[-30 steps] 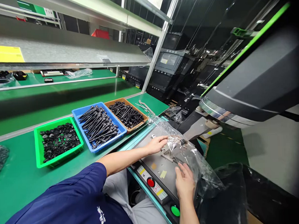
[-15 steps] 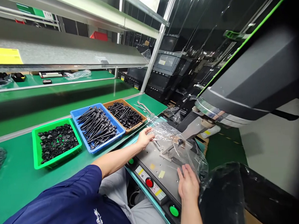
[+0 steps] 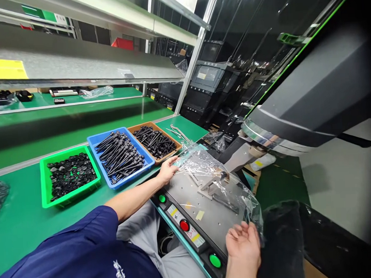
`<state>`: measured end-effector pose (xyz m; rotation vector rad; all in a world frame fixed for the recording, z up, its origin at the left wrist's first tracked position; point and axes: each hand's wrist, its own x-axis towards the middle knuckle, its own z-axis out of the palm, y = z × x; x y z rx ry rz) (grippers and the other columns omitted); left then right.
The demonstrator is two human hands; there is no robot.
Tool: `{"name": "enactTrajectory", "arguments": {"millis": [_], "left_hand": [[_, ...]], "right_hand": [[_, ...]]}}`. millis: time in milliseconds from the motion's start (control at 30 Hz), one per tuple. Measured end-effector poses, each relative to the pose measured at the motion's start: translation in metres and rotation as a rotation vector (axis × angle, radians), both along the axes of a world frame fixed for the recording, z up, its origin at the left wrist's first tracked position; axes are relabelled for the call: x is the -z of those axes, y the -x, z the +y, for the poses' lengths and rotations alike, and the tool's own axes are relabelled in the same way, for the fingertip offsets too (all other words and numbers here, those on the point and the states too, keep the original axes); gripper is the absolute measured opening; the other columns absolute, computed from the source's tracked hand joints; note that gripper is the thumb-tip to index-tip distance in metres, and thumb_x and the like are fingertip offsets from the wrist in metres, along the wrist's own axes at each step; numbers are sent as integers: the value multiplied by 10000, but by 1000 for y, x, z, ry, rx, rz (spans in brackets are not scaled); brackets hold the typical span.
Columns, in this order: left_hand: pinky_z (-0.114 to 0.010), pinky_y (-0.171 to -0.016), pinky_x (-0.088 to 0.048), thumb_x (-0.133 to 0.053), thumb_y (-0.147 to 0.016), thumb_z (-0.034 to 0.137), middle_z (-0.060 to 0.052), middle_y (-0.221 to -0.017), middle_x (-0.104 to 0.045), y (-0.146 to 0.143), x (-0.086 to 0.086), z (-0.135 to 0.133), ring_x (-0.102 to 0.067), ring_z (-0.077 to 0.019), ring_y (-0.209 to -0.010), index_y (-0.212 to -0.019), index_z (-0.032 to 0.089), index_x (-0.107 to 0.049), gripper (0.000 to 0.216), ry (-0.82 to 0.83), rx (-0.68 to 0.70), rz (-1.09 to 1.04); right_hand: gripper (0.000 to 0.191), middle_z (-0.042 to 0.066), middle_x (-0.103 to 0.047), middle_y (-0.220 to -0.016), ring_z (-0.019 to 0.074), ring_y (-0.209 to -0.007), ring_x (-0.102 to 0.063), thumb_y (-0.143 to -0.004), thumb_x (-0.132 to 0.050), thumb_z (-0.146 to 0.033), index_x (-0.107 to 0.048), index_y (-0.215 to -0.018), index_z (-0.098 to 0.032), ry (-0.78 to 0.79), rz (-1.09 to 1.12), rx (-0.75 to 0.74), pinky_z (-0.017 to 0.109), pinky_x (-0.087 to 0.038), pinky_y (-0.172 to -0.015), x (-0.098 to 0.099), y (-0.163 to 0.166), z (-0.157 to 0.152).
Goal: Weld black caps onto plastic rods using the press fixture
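A large clear plastic bag (image 3: 201, 163) is spread over the grey metal plate of a machine, covering a metal fixture (image 3: 210, 186). My left hand (image 3: 169, 171) pinches the bag's left edge, close to the brown tray. At the bag's lower right corner, my right hand (image 3: 243, 239) is turned palm up, its fingers curled on the film. The fixture and its dark knob show through the plastic. Along the machine's front edge are a red button (image 3: 184, 225), a green button (image 3: 214, 260) and another green button (image 3: 162, 198).
On the green bench stand a green tray (image 3: 96, 182) of small black discs, a blue tray (image 3: 151, 160) of long black parts and a brown tray (image 3: 158, 160) of black screw-like parts. A grey machine head (image 3: 309, 96) overhangs the right. Black film (image 3: 276, 237) lies beyond my right hand.
My left hand has moved left, and my right hand has moved down and right, its fingers curling onto the bag. The bag is drawn wider across the plate.
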<state>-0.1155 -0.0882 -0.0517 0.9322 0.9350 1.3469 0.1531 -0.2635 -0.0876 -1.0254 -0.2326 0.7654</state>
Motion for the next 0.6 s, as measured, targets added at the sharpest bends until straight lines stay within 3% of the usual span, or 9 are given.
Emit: {"name": "enactTrajectory", "arguments": {"millis": [167, 433, 600], "left_hand": [[-163, -426, -314, -596, -600, 39, -84, -1336, -605, 18, -2, 1, -522, -32, -583, -1207, 163, -650, 622, 35, -64, -1], [-174, -443, -355, -569, -617, 34, -99, -1341, -606, 24, 6, -4, -573, -60, -612, -1184, 146, -654, 585, 7, -33, 106], [-178, -482, -372, -570, -645, 76, -76, -1046, -717, 23, 13, -6, -590, -95, -647, -1212, 145, -646, 577, -39, 30, 137]], "right_hand": [[406, 12, -629, -810, 150, -674, -582, -652, -799, -340, -653, -1023, -260, 36, -98, 41, 217, -398, -459, -6, 19, -19], [408, 2, -634, -790, 156, -661, -586, -684, -782, -356, -620, -1049, -275, 39, -146, 31, 238, -432, -466, 16, 25, -35], [400, 2, -633, -789, 166, -628, -577, -672, -778, -356, -605, -1023, -274, 67, -161, 44, 262, -428, -459, 27, 18, -38]]}}
